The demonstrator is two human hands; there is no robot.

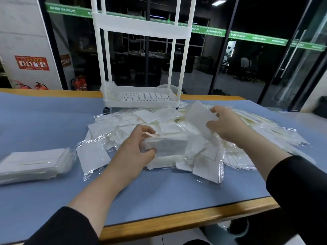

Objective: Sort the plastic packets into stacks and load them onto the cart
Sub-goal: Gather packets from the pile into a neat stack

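A loose heap of white plastic packets [177,128] covers the middle of the blue table. My left hand [134,149] grips a small stack of packets [168,145] by its left end, just above the heap. Held up over the heap's right side is one packet [199,117], tilted and pinched by my right hand [224,124]. A finished stack of packets [33,163] lies at the table's left. The white cart [141,101] stands behind the heap; a few packets [110,89] lean in the left corner of its bottom tray.
The blue mat [159,195] is bare in front of the heap up to the wooden table edge [177,225]. One single packet [92,156] lies apart, left of my left hand. Glass walls and red fire extinguishers [80,84] stand behind the table.
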